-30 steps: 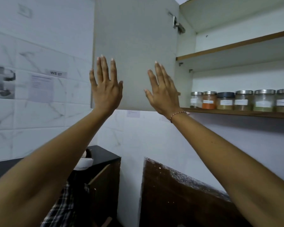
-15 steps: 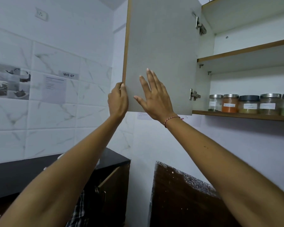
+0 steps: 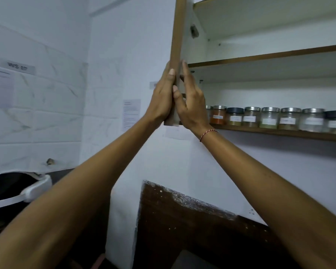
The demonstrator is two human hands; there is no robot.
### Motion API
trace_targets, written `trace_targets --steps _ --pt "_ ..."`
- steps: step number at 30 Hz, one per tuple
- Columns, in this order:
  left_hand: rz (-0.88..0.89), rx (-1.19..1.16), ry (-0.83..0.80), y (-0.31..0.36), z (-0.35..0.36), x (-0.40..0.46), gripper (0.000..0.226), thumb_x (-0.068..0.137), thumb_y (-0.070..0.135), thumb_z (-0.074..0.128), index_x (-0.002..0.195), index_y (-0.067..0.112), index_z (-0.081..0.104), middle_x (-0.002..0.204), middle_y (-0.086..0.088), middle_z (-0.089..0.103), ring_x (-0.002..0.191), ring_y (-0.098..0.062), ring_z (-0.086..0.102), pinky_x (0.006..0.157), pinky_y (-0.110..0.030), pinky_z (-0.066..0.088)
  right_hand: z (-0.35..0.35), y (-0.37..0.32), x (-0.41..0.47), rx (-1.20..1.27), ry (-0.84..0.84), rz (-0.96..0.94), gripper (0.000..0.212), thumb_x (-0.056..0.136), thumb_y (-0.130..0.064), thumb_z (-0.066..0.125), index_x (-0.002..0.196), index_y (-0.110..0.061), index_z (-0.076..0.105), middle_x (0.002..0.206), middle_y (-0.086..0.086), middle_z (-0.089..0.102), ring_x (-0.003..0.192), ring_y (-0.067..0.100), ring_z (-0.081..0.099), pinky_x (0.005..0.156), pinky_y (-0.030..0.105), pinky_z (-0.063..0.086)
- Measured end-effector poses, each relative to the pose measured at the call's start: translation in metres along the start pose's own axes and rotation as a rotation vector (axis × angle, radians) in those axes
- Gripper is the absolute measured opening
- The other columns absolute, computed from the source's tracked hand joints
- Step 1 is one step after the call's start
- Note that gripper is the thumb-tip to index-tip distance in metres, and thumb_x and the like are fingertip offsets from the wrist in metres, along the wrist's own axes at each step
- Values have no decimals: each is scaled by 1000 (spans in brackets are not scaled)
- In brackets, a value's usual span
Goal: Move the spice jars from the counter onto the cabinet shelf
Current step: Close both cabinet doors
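Note:
Several glass spice jars point(image 3: 270, 119) with metal or dark lids stand in a row on the lower cabinet shelf point(image 3: 279, 133); the leftmost fully visible one holds orange powder point(image 3: 218, 115). The cabinet door point(image 3: 177, 35) shows edge-on. My left hand point(image 3: 160, 100) lies flat against its outer face, thumb on the brown edge. My right hand point(image 3: 192, 107) presses the inner face with straight fingers, its thumb also on the edge. Neither hand holds a jar. The counter is not in view.
The upper shelf point(image 3: 270, 55) holds nothing visible. A door hinge point(image 3: 194, 32) sits inside near the top. A dark vessel with a white rim point(image 3: 27, 189) is at lower left, a dark brown board point(image 3: 182, 220) below, and papers point(image 3: 131, 113) on the wall.
The door has swung from face-on to edge-on. My left hand moved from the door's face to its outer side, and my right hand now sits on the inner side.

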State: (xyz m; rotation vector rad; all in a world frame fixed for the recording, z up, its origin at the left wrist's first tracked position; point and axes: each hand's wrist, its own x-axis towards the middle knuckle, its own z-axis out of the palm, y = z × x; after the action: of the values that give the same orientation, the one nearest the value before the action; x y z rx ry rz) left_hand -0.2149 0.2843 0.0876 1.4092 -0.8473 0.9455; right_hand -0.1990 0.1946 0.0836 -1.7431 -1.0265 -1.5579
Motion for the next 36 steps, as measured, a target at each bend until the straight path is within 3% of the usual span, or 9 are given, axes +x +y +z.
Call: trace_targets --steps 4,10,15,19,22,24,28,32,36 --pt "-41 -57 -47 3 67 -2 50 102 29 23 150 16 12 158 -1 15 145 -13 17 119 -28 13 -55 20 -14 -41 11 65 58 93 -22 34 146 -2 20 140 15 48 120 22 55 96 20 44" --pt "-50 -17 -162 -5 151 -2 52 102 33 23 149 22 6 159 -3 -3 147 -16 -5 120 -42 4 -128 61 -33 -148 38 239 62 93 -16 42 147 -5 16 135 14 54 111 13 58 85 -5 36" --pt "59 229 -321 -27 189 -1 51 102 30 25 149 20 9 159 -6 -3 147 -23 1 119 -45 12 -163 93 -48 -177 82 453 62 92 -6 48 147 -12 22 149 7 36 135 19 38 108 21 31" --pt "153 464 -435 -50 193 6 53 100 38 25 149 26 7 159 -3 -5 146 -24 5 114 -47 23 -173 113 -51 -256 64 518 60 93 -5 47 147 -14 21 152 7 31 139 20 30 103 16 23" --pt "231 628 -527 -73 187 13 57 98 45 27 149 31 4 159 -2 -8 146 -24 3 111 -48 28 -180 122 -52 -446 17 455 61 93 -7 48 147 -16 21 148 11 35 133 24 39 103 24 33" --pt "252 701 -581 -88 185 16 61 96 47 29 148 33 1 159 -2 -11 146 -24 0 111 -50 28 -183 130 -55 -686 -61 345 59 95 -7 45 147 -16 21 153 12 23 137 26 33 105 32 38" --pt "320 800 -645 -111 190 22 68 93 53 32 148 33 -2 158 -4 -14 147 -25 -3 114 -49 24 -188 154 -59 -1032 -231 288 63 92 5 41 147 -14 21 158 12 0 146 28 7 111 39 32" --pt "365 827 -687 -132 200 30 74 90 59 34 147 34 -5 157 -3 -19 146 -23 -7 114 -47 21 -194 172 -64 -1288 -333 257 62 91 -3 34 148 -11 12 158 14 -4 146 29 -2 114 48 18" --pt "368 819 -749 -151 210 36 81 87 61 39 147 34 -8 155 -2 -25 145 -23 -14 116 -47 13 -192 189 -70 -1390 -461 261 60 94 -12 32 148 -6 8 158 11 3 146 25 1 115 49 10"
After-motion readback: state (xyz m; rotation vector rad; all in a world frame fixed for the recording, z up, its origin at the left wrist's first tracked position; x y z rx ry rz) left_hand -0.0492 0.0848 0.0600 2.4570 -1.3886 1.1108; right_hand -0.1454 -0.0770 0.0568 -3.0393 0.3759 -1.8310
